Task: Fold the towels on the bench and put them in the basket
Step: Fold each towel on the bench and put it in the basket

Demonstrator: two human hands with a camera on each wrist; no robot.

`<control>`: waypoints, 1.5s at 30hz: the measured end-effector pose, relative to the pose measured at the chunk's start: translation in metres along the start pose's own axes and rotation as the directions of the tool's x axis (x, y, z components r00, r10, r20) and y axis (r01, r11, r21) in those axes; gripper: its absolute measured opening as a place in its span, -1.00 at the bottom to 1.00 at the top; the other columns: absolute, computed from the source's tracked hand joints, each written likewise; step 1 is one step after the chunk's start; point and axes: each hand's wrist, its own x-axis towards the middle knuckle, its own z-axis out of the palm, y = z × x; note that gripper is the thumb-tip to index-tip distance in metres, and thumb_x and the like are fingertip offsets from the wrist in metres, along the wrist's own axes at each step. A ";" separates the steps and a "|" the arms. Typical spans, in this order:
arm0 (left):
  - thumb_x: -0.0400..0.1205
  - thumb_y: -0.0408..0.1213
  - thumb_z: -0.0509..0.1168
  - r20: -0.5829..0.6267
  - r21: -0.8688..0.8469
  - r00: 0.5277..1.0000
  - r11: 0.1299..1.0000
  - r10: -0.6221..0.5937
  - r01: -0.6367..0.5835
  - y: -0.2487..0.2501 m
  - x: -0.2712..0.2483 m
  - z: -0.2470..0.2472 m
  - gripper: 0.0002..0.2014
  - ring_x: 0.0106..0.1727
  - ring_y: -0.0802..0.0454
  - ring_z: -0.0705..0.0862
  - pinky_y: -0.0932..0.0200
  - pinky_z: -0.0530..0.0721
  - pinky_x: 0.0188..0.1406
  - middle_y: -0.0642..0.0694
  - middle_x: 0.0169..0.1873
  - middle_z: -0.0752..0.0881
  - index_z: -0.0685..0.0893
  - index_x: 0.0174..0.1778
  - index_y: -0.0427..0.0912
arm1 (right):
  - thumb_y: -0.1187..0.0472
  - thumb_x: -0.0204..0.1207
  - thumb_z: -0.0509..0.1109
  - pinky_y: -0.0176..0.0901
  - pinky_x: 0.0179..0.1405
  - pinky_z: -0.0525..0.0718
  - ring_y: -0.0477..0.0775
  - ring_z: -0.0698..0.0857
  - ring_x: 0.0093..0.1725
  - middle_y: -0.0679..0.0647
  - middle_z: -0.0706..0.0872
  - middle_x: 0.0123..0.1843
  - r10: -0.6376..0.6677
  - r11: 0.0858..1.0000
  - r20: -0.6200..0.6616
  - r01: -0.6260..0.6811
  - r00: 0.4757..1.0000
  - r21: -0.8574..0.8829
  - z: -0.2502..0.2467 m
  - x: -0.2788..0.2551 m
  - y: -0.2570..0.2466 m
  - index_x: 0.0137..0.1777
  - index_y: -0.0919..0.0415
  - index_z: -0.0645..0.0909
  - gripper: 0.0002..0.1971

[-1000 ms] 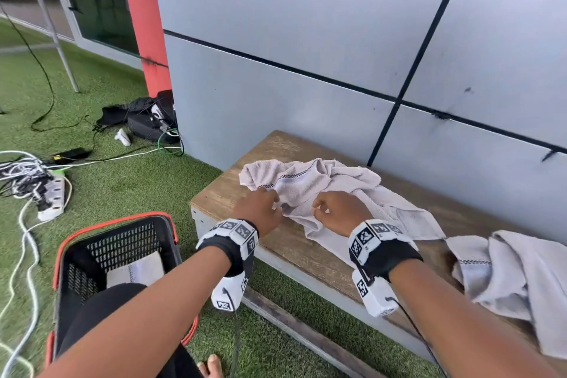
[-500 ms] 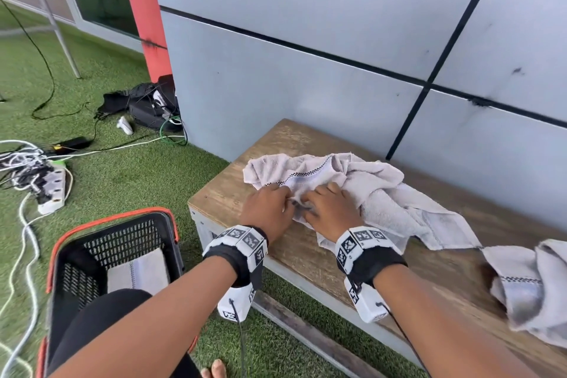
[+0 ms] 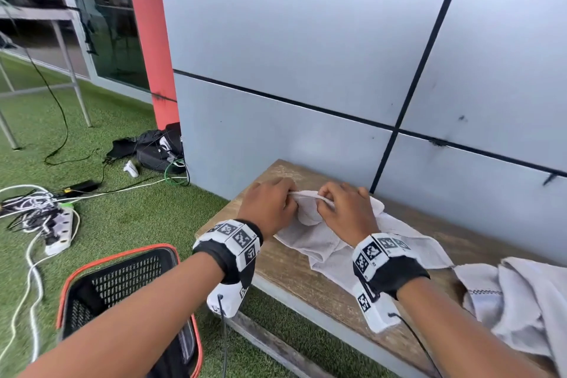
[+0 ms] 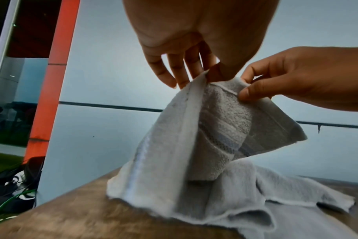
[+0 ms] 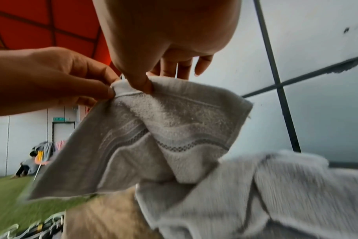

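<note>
A pale grey towel [image 3: 322, 242] lies crumpled on the wooden bench [image 3: 294, 282], its hemmed edge lifted off the wood. My left hand [image 3: 271, 207] pinches that edge between thumb and fingers [image 4: 202, 76]. My right hand [image 3: 343, 209] pinches the same edge a short way to the right [image 5: 141, 84]. The towel [image 4: 194, 137] hangs down from both pinches and shows a woven checked band [image 5: 186, 145]. A second crumpled towel [image 3: 521, 301] lies at the bench's right end. The black basket with an orange rim [image 3: 122, 288] stands on the grass at lower left.
A grey panelled wall [image 3: 306, 55] runs right behind the bench. On the grass to the left lie a power strip with tangled cables [image 3: 58, 224], a black bag [image 3: 153, 147] and a table leg [image 3: 76, 80]. An orange-red pillar [image 3: 150, 40] stands at the wall's corner.
Both hands moved from the towel's middle to its far edge, pinched the hem and lifted it off the bench. The view tilted upward.
</note>
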 end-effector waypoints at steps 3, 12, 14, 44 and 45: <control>0.58 -0.22 0.26 -0.052 -0.014 0.996 0.997 0.078 -0.079 0.016 0.005 -0.017 -0.87 -0.08 -0.12 0.64 0.10 0.40 -0.15 -0.04 -0.13 0.70 0.64 0.00 -0.12 | 0.18 0.49 0.34 -0.13 0.03 0.21 0.02 0.66 -0.08 -0.11 0.70 -0.26 0.006 1.000 -0.080 -0.003 0.997 0.031 -0.030 0.006 -0.007 -0.08 0.04 0.57 -0.96; 0.61 -0.01 -0.08 0.116 0.198 0.981 0.964 0.158 -0.178 0.025 0.017 -0.065 -0.56 0.05 -0.11 0.64 0.05 0.31 0.09 -0.06 -0.10 0.74 0.67 0.11 -0.04 | 0.12 0.57 0.25 -0.08 0.17 0.19 0.00 0.59 -0.07 -0.10 0.64 -0.20 -0.026 0.992 -0.105 0.012 0.994 -0.125 -0.117 0.009 -0.002 -0.01 -0.03 0.57 -0.91; 0.58 0.01 -0.07 0.107 0.160 0.979 0.969 0.175 -0.191 0.017 0.017 -0.075 -0.57 -0.03 -0.14 0.66 0.09 0.28 0.03 -0.07 -0.23 0.73 0.69 0.01 -0.05 | 0.12 0.56 0.24 -0.09 0.16 0.18 -0.01 0.60 -0.06 -0.12 0.64 -0.20 -0.008 0.990 -0.128 -0.010 0.992 -0.143 -0.132 0.005 0.009 -0.02 -0.06 0.54 -0.92; 0.67 -0.14 0.25 -0.342 -0.214 0.906 0.918 0.250 -0.334 0.122 0.114 -0.261 -0.83 -0.32 0.03 0.57 0.43 0.42 -0.35 -0.06 -0.38 0.70 0.71 -0.17 -0.03 | 0.25 0.54 0.37 0.05 0.11 0.35 0.09 0.66 -0.14 -0.08 0.68 -0.19 -0.090 0.910 -0.375 -0.077 0.923 -0.406 -0.400 -0.016 0.020 -0.04 0.10 0.63 -0.94; 0.67 -0.14 0.25 -0.364 -0.209 0.893 0.911 0.264 -0.355 0.129 0.116 -0.273 -0.83 -0.30 0.00 0.59 0.38 0.45 -0.31 -0.07 -0.36 0.71 0.71 -0.15 -0.05 | 0.24 0.54 0.37 0.11 0.14 0.42 0.12 0.68 -0.15 -0.07 0.69 -0.21 -0.100 0.906 -0.390 -0.078 0.916 -0.415 -0.414 -0.015 0.013 -0.04 0.10 0.62 -0.95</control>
